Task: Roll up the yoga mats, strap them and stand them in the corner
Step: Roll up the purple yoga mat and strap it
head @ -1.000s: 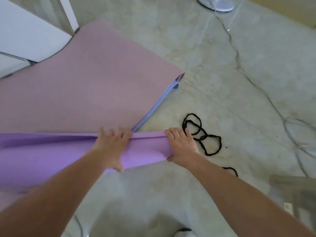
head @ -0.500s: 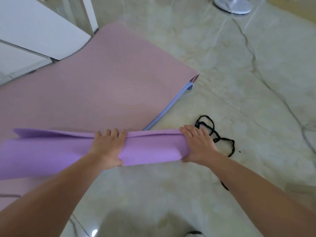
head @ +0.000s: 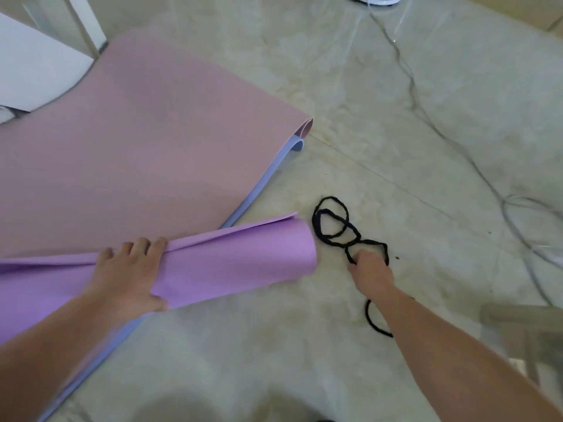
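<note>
Head view: L hand (head: 128,275) spread, pressing rolled purple foam yoga mat (head: 243,257); R hand (head: 370,272) pinching looped black cord strap (head: 316,225), marble floor (head: 396,117).

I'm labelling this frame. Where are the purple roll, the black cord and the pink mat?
purple roll (head: 237,257): head view, middle of its outer face.
black cord (head: 315,223): head view, left side of the far loops.
pink mat (head: 137,147): head view, flat middle.
</note>
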Demonstrator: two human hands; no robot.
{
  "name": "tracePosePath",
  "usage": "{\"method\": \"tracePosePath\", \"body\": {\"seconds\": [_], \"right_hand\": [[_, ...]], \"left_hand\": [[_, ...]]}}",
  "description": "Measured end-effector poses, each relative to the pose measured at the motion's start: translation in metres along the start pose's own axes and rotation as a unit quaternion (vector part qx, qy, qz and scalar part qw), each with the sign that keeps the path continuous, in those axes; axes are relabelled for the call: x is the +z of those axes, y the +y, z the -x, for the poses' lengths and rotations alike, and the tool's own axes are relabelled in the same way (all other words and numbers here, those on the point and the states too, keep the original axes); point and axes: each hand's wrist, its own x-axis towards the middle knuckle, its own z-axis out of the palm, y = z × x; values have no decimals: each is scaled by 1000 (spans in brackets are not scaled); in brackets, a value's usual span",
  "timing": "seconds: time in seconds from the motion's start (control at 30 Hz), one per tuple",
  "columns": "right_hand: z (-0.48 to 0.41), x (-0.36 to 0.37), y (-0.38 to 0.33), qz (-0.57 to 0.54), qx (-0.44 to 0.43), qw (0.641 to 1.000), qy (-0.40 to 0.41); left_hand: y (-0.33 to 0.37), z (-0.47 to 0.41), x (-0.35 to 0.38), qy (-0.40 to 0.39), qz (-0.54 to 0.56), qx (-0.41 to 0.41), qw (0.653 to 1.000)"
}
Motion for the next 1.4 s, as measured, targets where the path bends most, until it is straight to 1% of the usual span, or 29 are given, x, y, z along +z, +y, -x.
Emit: {"method": "tracePosePath", "body": {"seconds": [0.03, 0.07, 0.13, 0.2, 0.27, 0.3, 0.33, 0.43, 0.5, 0.57, 0.67, 0.73, 0.77, 0.83, 0.9, 0.97, 1.03, 1.07, 1.13, 1.17, 1.27, 1.3, 1.33, 1.37, 1.4], "right_hand": [[0, -1, -3, -19, 12, 1000, 0], [1, -2, -7, -65, 22, 998, 8], [5, -8, -22, -195, 28, 980, 35], [16, -13, -47, -340, 26, 940, 12], [28, -13, -79, -470, 18, 881, -42], [31, -13, -91, -504, 25, 862, -43], [35, -20, -102, -527, 23, 849, -26], [56, -65, -140, -535, -34, 841, 65], [76, -105, -170, -522, -84, 842, 103], [101, -145, -209, -509, -157, 835, 138], [152, -197, -278, -483, -272, 814, 172], [190, -223, -324, -449, -348, 800, 192], [211, -234, -347, -432, -390, 788, 201], [253, -247, -392, -397, -467, 754, 235], [296, -254, -431, -354, -523, 723, 280], [338, -255, -462, -334, -565, 688, 311], [377, -251, -485, -310, -616, 652, 315], [393, -249, -495, -298, -638, 640, 307], [423, -245, -514, -268, -677, 630, 270], [436, -246, -522, -247, -697, 629, 241], [470, -257, -546, -199, -756, 615, 108], [481, -265, -554, -215, -756, 615, 65], [491, -275, -562, -262, -738, 621, 20], [502, -287, -571, -335, -701, 629, -36], [513, -302, -580, -410, -650, 631, -110]], "left_hand": [[0, -1, 0, 0, 1, 0, 1000], [-1, -1, 0, -2, 1, 1, 1000], [-3, -2, 1, -3, 4, 4, 1000], [-3, -1, 2, 3, 7, 7, 1000], [-5, 4, 1, 7, 12, 3, 1000], [-6, 6, -2, 11, 15, -1, 1000], [-7, 6, -4, 20, 25, -6, 999], [-28, 16, -18, 59, 98, -22, 993], [-50, 27, -33, 84, 154, -40, 984], [-74, 45, -50, 104, 219, -65, 968], [-111, 83, -84, 122, 312, -111, 936], [-137, 115, -109, 132, 383, -135, 904], [-149, 131, -124, 153, 421, -138, 884], [-170, 162, -158, 226, 482, -107, 840], [-183, 193, -196, 315, 519, -67, 792], [-193, 222, -229, 404, 529, -64, 743], [-205, 251, -249, 482, 510, -76, 709], [-214, 263, -252, 516, 493, -81, 696], [-234, 286, -245, 552, 476, -113, 675], [-244, 297, -238, 552, 479, -139, 668], [-275, 326, -218, 542, 497, -193, 649], [-283, 335, -212, 541, 504, -202, 642], [-291, 342, -207, 537, 513, -210, 636], [-298, 347, -203, 529, 528, -215, 628], [-303, 352, -198, 521, 546, -219, 619]]}}
